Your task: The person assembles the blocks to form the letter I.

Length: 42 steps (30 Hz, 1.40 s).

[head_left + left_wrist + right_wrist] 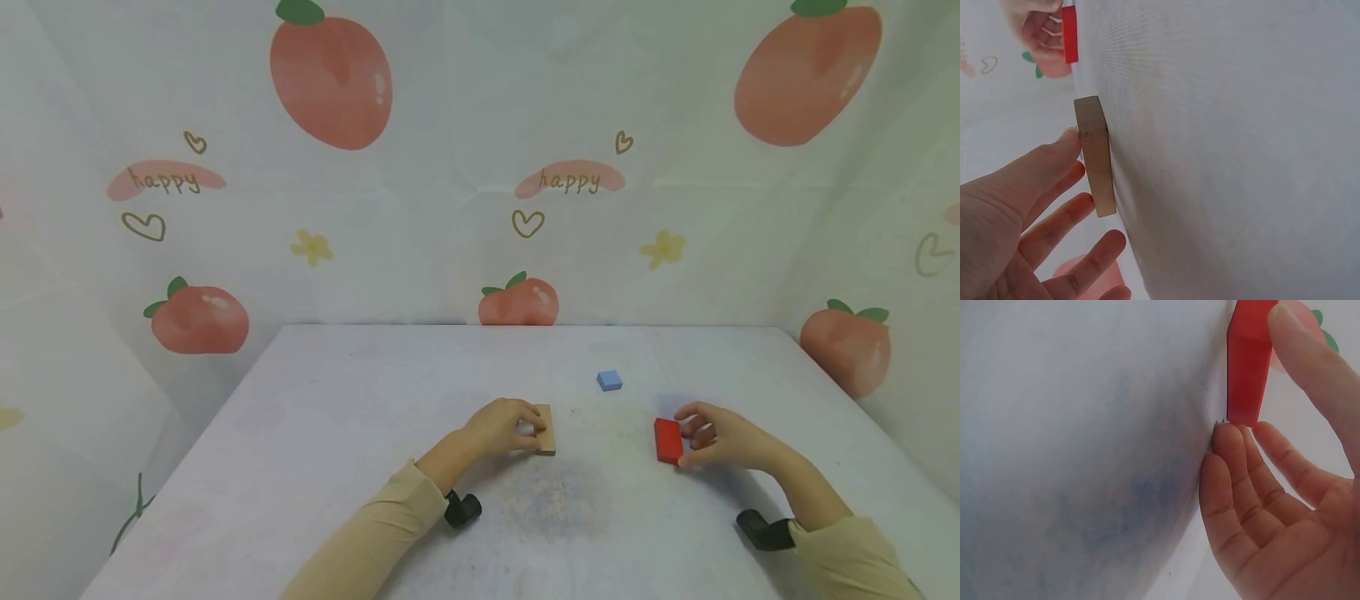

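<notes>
A plain wooden block (547,433) lies flat on the white table, left of a red block (668,441). My left hand (504,427) is at the wooden block's left side. In the left wrist view, its thumb tip overlaps the edge of that block (1099,162), and its loosely bent fingers are spread. At the red block's right side is my right hand (727,435). In the right wrist view, its thumb overlaps one corner of the red block (1249,378), with the fingertips near the other end. Neither hand visibly wraps round its block.
A small blue block (610,381) lies farther back, between the other two. Behind the table (337,375) hangs a white cloth (420,250) printed with fruit, hearts and flowers. Black wrist mounts (462,509) hang beneath both wrists, near the tabletop.
</notes>
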{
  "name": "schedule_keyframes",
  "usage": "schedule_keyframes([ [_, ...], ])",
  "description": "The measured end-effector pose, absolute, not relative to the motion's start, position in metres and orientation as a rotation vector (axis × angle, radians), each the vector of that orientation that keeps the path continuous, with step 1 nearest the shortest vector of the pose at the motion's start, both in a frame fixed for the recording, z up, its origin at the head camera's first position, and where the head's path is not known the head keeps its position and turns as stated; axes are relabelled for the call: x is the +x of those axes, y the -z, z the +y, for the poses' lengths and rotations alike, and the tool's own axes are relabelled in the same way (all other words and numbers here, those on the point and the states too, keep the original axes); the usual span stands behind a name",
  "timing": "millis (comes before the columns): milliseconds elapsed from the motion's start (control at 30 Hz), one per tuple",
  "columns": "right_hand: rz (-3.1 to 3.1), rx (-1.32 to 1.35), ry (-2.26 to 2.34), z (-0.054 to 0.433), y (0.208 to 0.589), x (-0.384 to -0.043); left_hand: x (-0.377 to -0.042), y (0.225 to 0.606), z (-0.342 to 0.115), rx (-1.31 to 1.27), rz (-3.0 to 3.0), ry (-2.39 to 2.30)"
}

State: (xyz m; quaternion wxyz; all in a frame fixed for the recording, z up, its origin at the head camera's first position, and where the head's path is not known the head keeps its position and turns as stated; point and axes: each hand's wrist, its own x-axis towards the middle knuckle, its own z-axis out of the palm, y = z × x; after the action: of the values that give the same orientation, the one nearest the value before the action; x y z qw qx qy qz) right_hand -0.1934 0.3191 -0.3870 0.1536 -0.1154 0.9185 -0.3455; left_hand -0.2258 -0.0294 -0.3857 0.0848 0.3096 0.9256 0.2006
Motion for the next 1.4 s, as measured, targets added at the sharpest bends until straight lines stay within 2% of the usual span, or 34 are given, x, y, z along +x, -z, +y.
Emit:
schedule_keyframes([
  [1400,2.713,-0.466,0.908,0.3105,0.3852,-0.1952,-0.2260,0.3870,-0.0305,0.955,2.771,-0.617],
])
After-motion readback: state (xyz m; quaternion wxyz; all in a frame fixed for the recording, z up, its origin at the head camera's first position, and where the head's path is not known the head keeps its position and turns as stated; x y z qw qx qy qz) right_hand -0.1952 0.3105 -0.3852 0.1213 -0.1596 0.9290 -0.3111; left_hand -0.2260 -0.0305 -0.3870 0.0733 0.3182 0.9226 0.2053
